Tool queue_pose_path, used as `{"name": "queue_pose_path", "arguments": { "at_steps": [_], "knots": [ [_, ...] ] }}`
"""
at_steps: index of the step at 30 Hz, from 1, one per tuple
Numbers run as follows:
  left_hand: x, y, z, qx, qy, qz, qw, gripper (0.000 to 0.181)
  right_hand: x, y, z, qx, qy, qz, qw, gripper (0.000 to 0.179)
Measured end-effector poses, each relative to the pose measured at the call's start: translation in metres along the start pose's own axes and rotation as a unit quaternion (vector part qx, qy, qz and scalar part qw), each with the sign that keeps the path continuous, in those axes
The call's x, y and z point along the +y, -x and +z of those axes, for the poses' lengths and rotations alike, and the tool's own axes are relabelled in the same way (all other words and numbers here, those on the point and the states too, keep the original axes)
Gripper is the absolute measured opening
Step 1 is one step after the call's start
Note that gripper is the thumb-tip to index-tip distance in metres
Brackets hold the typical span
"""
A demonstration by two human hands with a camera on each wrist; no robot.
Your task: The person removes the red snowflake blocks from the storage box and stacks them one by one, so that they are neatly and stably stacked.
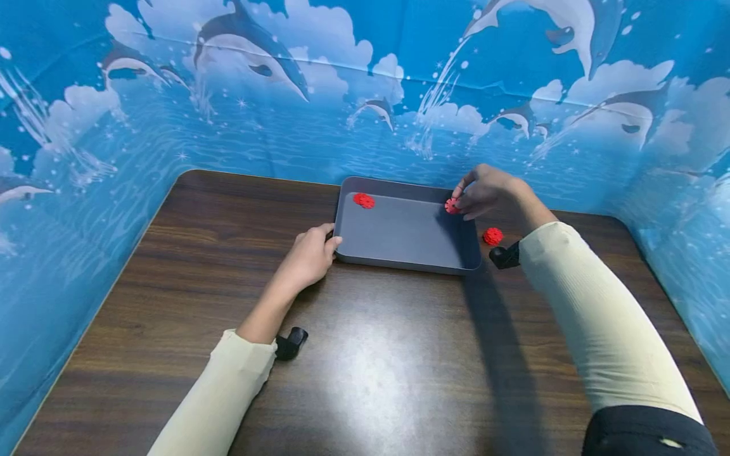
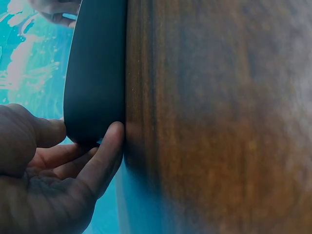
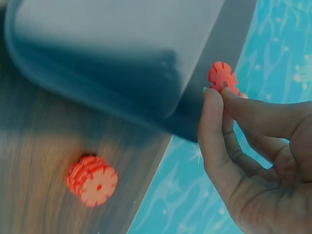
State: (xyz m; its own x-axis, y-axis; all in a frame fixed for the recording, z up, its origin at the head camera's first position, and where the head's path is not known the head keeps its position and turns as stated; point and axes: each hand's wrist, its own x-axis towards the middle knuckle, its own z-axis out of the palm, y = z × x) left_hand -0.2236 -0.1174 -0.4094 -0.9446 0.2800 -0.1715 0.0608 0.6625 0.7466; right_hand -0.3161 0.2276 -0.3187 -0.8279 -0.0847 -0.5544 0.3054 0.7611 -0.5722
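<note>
A shallow grey tray lies on the table. My left hand grips its near left corner, thumb at the rim and fingers against the outer wall. Over the tray's far right corner, my right hand pinches a red notched interlocking disc between thumb and fingertips. Two overlapping red discs rest in the tray's far left part. Just right of the tray stands a short stack of the same red discs.
The dark wood-grain table has rounded far corners. Behind and beside it hangs a blue cloth printed with dolphins. Each wrist carries a small black camera mount, such as the left one.
</note>
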Motion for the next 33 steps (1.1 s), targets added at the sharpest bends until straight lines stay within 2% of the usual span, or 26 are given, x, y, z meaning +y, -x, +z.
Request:
{"name": "queue_pose_path", "arguments": {
  "at_steps": [14,28,33],
  "knots": [
    [-0.001,-0.002,0.001,0.003,-0.008,-0.001,1.0,0.054,0.029,0.013,-0.023,0.014,0.018,0.016,0.9996,0.03],
    [0.0,-0.002,0.001,-0.001,-0.005,-0.002,1.0,0.055,0.056,0.019,-0.039,0.007,-0.029,0.062,0.9976,0.028],
    [0.002,-0.002,0.0,-0.004,-0.003,-0.009,0.9999,0.055,0.065,0.021,-0.04,0.004,-0.029,0.062,0.9976,0.026]
  ]
}}
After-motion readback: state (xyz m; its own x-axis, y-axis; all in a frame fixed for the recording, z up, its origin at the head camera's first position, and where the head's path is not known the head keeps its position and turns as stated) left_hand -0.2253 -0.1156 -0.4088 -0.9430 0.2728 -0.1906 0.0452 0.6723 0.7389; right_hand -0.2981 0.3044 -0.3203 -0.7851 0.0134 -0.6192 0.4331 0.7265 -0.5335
